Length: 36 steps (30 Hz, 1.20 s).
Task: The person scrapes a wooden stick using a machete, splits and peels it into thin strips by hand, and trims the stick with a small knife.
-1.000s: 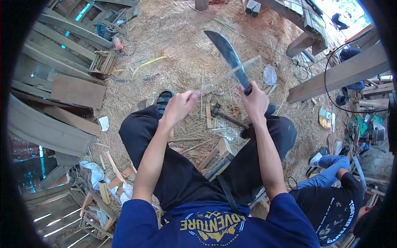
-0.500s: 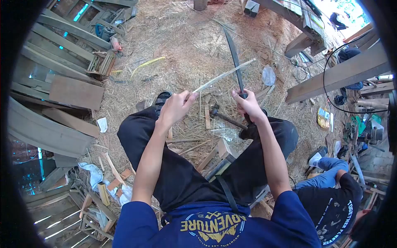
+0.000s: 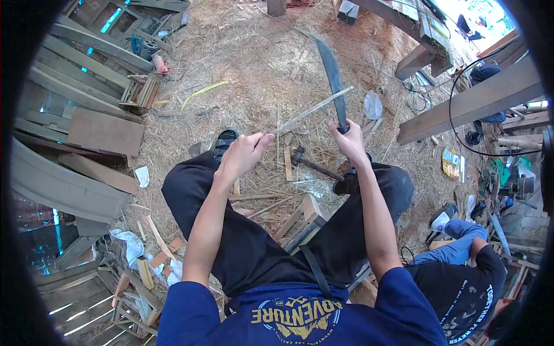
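My left hand [image 3: 243,151] is closed round the near end of a thin pale strip of wood [image 3: 311,111], which slants up to the right. In my right hand [image 3: 348,142] is the dark handle of a machete [image 3: 331,72], its long blade pointing away from me. The blade crosses the strip near its far end; whether they touch I cannot tell. Between my feet a hammer [image 3: 316,165] lies on the straw-covered ground, its head toward the left.
A person in a black shirt [image 3: 456,288] sits close on my right. A thick wooden beam [image 3: 467,102] juts in from the right. Stacked planks [image 3: 107,131] line the left side. Wood offcuts [image 3: 164,242] and a plastic bag [image 3: 374,106] lie on the ground.
The machete has turned, so more of its blade's broad face shows. My right hand has shifted slightly right; my left hand has moved slightly down and left with the strip.
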{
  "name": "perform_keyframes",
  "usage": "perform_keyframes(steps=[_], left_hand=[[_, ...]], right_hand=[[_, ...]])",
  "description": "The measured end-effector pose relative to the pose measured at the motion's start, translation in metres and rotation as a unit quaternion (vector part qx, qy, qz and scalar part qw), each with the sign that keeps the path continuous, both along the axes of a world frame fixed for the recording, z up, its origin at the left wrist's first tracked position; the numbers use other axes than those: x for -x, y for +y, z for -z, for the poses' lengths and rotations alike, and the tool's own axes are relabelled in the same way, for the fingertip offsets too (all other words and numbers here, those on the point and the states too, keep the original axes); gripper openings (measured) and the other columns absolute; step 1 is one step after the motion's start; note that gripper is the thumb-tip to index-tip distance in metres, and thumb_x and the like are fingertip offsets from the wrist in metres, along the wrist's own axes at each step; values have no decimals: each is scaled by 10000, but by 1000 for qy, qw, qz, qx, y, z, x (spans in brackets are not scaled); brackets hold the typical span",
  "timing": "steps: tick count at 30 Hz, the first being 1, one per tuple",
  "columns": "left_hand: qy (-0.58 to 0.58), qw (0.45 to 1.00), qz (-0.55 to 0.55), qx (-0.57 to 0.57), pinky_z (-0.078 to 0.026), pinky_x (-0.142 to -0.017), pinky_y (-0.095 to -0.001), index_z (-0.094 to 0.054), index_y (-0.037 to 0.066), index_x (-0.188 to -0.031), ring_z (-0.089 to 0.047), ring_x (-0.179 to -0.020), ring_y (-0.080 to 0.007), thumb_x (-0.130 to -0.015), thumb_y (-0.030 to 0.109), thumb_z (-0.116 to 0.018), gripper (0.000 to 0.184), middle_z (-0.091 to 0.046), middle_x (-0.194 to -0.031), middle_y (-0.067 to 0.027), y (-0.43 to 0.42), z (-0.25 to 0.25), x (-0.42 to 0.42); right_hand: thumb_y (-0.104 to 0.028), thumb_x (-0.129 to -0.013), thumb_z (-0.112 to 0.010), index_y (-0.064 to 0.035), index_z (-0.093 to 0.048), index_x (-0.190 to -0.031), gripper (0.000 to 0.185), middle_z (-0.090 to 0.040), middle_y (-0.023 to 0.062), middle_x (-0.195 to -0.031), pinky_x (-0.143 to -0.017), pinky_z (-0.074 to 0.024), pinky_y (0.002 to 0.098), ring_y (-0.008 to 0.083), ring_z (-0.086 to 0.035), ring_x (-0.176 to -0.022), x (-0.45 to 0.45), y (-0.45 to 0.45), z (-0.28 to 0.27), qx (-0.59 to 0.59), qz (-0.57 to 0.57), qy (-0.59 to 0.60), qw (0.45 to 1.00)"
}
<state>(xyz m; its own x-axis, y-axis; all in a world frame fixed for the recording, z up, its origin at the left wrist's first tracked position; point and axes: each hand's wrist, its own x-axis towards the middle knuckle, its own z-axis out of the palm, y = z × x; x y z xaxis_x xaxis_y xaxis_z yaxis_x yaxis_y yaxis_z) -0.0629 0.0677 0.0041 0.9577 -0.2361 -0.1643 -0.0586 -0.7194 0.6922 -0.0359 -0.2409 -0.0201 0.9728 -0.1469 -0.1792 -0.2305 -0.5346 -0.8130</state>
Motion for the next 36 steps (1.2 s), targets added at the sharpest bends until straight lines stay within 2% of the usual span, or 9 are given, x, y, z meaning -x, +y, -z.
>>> perform_keyframes(steps=[6, 9, 14, 17, 21, 22, 26, 33, 36], left_hand=[[1, 999, 20, 48, -422, -587, -387, -589, -43, -870, -405, -585, -195, -1067, 458, -474, 551, -460, -610, -143, 9, 14, 0], [-5, 997, 19, 79, -435, -613, -391, -585, -46, -875, -436, -616, -215, -1062, 494, -457, 586, -472, -633, -153, 2, 22, -4], [62, 994, 11, 89, -473, -665, -421, -624, -39, -910, -484, -608, -321, -1053, 559, -422, 647, -559, -654, -210, -4, 22, -2], [62, 995, -4, 72, -420, -603, -377, -547, -60, -836, -402, -636, -149, -1065, 523, -436, 636, -438, -623, -101, -3, 19, -3], [27, 998, -18, 56, -439, -624, -411, -581, -57, -847, -453, -625, -236, -1058, 548, -422, 660, -488, -628, -147, -3, 27, -5], [36, 998, -21, 41, -454, -648, -432, -599, -45, -859, -502, -632, -304, -1056, 549, -417, 652, -528, -646, -180, -3, 19, -6], [45, 998, -45, 15, -469, -669, -451, -606, -34, -844, -553, -637, -376, -1055, 543, -414, 643, -567, -661, -214, 4, 21, -10], [24, 1000, -19, 6, -460, -642, -442, -601, -42, -810, -537, -597, -340, -1050, 552, -424, 664, -546, -619, -193, 9, 14, -7], [37, 999, -28, 17, -452, -615, -434, -595, -49, -783, -531, -569, -306, -1046, 555, -437, 677, -532, -593, -177, 9, 6, -6]], right_hand=[[-405, -1017, -618, -128, -500, -971, 304, -314, -83, -541, -374, -259, 238, 39, -265, -384, 13, 4, -15, -507, -94, 209, 831], [-373, -1006, -648, -101, -505, -984, 308, -345, -85, -550, -378, -258, 238, 37, -311, -404, 25, 20, -35, -513, -38, 152, 844], [-402, -982, -674, -103, -518, -969, 338, -397, -71, -573, -379, -302, 233, 35, -356, -413, 16, 30, -31, -396, 20, 142, 907], [-410, -975, -681, -107, -520, -960, 343, -384, -74, -575, -382, -296, 226, 28, -352, -421, 7, 37, -19, -345, 22, 133, 929], [-476, -874, -759, -4, -624, -990, 504, -603, 54, -647, -538, -497, 337, 176, -604, -555, -2, 31, 12, 32, 13, -3, 999], [-488, -863, -710, -35, -662, -1086, 507, -743, 181, -892, -813, -543, 450, 350, -730, -897, 1, 33, -9, 132, 2, 37, 990], [-439, -881, -696, -116, -657, -1063, 373, -737, 182, -873, -769, -550, 496, 391, -721, -874, 1, 25, -24, 309, 1, -12, 951], [-428, -882, -719, -98, -647, -1050, 377, -737, 168, -847, -741, -544, 466, 362, -728, -820, 1, 10, -17, 289, 48, -41, 955], [-436, -903, -730, -60, -624, -969, 396, -676, 89, -713, -580, -511, 384, 226, -658, -608, -9, 3, 7, 71, -1, -16, 997]])
